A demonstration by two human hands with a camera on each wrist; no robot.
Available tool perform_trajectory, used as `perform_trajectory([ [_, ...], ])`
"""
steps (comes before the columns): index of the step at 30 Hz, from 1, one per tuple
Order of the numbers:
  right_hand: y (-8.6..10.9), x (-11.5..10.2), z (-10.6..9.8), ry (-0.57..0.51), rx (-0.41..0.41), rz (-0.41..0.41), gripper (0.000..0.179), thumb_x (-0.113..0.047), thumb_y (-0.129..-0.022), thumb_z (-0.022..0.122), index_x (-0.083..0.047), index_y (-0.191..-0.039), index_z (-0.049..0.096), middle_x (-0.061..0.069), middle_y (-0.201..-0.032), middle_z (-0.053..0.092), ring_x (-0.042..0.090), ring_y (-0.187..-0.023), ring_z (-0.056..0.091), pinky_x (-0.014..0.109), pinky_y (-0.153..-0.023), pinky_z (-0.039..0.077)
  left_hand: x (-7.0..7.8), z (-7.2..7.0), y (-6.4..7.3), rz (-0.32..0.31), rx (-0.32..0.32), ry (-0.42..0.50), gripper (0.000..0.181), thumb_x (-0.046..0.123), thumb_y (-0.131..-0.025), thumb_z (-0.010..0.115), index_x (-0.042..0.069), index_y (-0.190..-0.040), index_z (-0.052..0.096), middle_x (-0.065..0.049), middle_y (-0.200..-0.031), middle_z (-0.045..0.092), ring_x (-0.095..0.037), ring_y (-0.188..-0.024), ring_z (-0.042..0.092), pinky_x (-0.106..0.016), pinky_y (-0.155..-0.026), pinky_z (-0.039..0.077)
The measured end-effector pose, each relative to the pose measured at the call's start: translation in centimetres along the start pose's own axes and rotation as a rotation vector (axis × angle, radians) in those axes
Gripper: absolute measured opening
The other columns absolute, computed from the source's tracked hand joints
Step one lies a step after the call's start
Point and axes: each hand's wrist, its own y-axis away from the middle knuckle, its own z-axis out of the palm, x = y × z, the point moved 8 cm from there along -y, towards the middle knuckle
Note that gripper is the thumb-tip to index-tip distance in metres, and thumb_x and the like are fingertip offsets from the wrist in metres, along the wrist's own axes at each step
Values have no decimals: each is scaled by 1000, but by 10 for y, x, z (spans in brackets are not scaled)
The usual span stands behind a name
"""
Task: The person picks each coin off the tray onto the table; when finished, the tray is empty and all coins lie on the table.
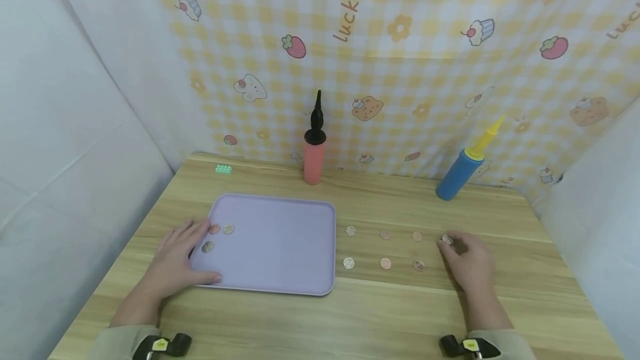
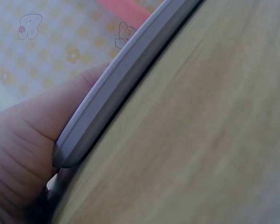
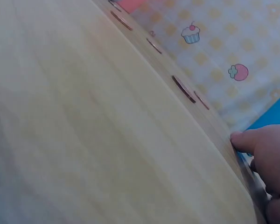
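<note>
My left hand (image 1: 177, 257) is spread, not clenched, resting on the tray (image 1: 272, 243) edge. My right hand (image 1: 469, 260) pinches a coin (image 1: 447, 239) at the fingertips. Three coins (image 1: 228, 229) sit in the tray by my left fingers; six coins (image 1: 385, 263) in two rows left of my right.

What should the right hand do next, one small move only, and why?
Probably the right hand should lay its pinched coin flat on the table: this coin looks tilted, to the right of the upper row's three flat coins and roughly in line with them.
</note>
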Motion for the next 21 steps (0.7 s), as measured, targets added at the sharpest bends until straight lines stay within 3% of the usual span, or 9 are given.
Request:
perform_trajectory([
  [5, -1, 3, -2, 52, -22, -6, 31, -22, -92, 85, 2, -111, 78, 30, -120, 73, 51, -118, 62, 66, -108, 32, -1, 2, -1, 7, -4, 1, 133, 60, -63, 98, 3, -165, 36, -31, -162, 42, -60, -150, 26, -69, -126, 1],
  [21, 3, 0, 0, 93, -143, 91, 40, -32, -101, 74, -1, -126, 77, 35, -131, 55, 51, -124, 46, 68, -107, 23, -2, 2, 0, -8, -9, 7, 132, 59, -64, 98, 3, -165, 36, -31, -163, 41, -59, -151, 26, -68, -126, 1],
])
